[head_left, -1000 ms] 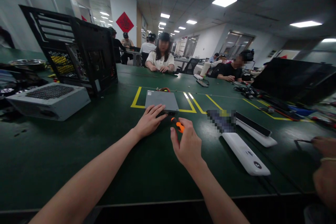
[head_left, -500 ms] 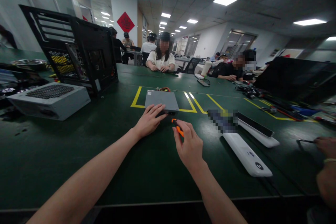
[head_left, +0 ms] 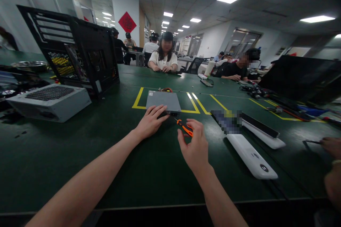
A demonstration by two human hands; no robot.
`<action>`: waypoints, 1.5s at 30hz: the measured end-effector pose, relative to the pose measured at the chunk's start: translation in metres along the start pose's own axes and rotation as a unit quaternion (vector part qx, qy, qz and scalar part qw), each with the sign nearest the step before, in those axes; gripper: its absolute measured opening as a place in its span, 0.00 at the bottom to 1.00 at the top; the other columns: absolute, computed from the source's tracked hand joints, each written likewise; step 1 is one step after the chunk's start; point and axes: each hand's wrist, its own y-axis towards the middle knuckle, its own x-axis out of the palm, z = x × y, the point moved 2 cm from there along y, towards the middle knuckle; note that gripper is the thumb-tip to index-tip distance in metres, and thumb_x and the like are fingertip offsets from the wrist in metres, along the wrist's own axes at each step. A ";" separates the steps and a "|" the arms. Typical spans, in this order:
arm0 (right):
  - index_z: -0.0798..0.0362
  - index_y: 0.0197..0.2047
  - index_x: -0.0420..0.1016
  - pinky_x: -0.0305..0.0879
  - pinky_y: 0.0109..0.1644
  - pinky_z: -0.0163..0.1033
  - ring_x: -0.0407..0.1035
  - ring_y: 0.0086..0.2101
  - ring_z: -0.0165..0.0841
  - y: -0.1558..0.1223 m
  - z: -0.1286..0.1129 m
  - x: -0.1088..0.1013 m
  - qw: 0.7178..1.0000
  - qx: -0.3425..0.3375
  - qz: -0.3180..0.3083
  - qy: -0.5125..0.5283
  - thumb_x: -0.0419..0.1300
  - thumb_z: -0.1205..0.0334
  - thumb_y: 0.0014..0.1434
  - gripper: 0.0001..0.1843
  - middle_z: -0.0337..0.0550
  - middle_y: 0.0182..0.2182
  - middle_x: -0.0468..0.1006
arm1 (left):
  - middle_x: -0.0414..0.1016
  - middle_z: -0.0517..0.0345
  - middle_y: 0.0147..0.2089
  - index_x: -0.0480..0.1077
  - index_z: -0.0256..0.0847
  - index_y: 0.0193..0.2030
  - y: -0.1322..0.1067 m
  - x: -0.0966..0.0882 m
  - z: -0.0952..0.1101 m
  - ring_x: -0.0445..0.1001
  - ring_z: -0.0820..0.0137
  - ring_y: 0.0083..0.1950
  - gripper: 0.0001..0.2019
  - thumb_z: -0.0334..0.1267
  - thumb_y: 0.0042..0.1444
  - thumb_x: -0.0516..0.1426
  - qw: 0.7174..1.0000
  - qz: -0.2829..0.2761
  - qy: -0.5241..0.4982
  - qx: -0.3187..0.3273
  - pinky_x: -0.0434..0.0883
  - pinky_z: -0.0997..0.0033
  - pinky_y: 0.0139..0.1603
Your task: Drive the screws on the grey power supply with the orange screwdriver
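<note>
A grey metal power supply unit [head_left: 163, 101] lies on the green table, with coloured wires [head_left: 167, 90] at its far side. My left hand [head_left: 151, 122] rests on its near edge, fingers stretched over the top and the thumb by the front face. In my right hand [head_left: 195, 143] is an orange and black screwdriver [head_left: 185, 128], its handle against my fingers and my thumb lifted off it. The thin shaft points left to the unit's near face; whether the tip sits in a screw is too small to tell.
On the left stand a black computer case [head_left: 80, 49] and a larger power supply [head_left: 53, 99]. White handheld devices [head_left: 252, 156] with cables lie to the right. A black monitor [head_left: 301, 81] is farther right. Another person's hand [head_left: 330, 147] holds a tool at the right edge.
My right hand has loosened around the screwdriver, the thumb coming away from the handle. More of the handle and the shaft shows now. My left hand stays on the power supply unit.
</note>
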 end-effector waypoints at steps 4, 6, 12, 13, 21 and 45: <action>0.52 0.46 0.61 0.69 0.36 0.39 0.69 0.38 0.34 0.001 0.001 -0.003 0.999 0.015 0.027 0.027 0.51 0.64 0.58 0.11 0.46 0.39 0.71 | 0.54 0.50 0.64 0.65 0.44 0.53 0.001 -0.001 -0.001 0.50 0.61 0.64 0.19 0.29 0.55 0.49 1.000 -0.002 0.003 -0.001 0.52 0.53 0.60; 0.52 0.44 0.62 0.68 0.37 0.38 0.69 0.36 0.33 0.001 0.002 -0.009 0.996 0.027 0.074 0.043 0.54 0.64 0.56 0.11 0.44 0.37 0.71 | 0.54 0.50 0.63 0.65 0.44 0.53 0.000 -0.003 0.000 0.50 0.61 0.64 0.19 0.29 0.56 0.49 1.000 0.001 0.004 0.001 0.52 0.53 0.60; 0.51 0.43 0.62 0.68 0.41 0.44 0.69 0.38 0.35 0.000 0.008 -0.026 0.959 0.079 0.236 0.133 0.58 0.67 0.52 0.14 0.45 0.39 0.69 | 0.62 0.50 0.56 0.70 0.45 0.47 -0.003 -0.007 0.017 0.59 0.60 0.57 0.14 0.32 0.56 0.50 0.998 0.015 -0.033 -0.060 0.57 0.53 0.53; 0.51 0.43 0.62 0.68 0.41 0.46 0.69 0.38 0.35 -0.001 0.010 -0.027 0.955 0.088 0.242 0.148 0.58 0.67 0.52 0.15 0.45 0.39 0.69 | 0.65 0.51 0.52 0.70 0.44 0.45 -0.004 -0.004 0.021 0.61 0.61 0.53 0.12 0.34 0.57 0.50 0.995 -0.005 -0.054 -0.080 0.59 0.55 0.50; 0.52 0.41 0.62 0.70 0.38 0.45 0.71 0.37 0.35 -0.003 0.016 -0.027 0.934 0.095 0.272 0.210 0.61 0.68 0.49 0.16 0.42 0.37 0.70 | 0.68 0.56 0.40 0.74 0.45 0.37 -0.005 0.021 0.028 0.63 0.62 0.45 0.08 0.42 0.52 0.56 0.962 -0.130 -0.153 -0.183 0.60 0.60 0.43; 0.54 0.41 0.65 0.63 0.28 0.34 0.66 0.27 0.27 -0.004 0.003 -0.032 0.934 -0.064 0.336 0.100 0.61 0.75 0.45 0.19 0.38 0.30 0.68 | 0.72 0.58 0.32 0.67 0.35 0.34 -0.003 0.035 0.014 0.70 0.77 0.33 0.10 0.36 0.47 0.61 0.532 -0.060 -0.773 -0.341 0.65 0.74 0.38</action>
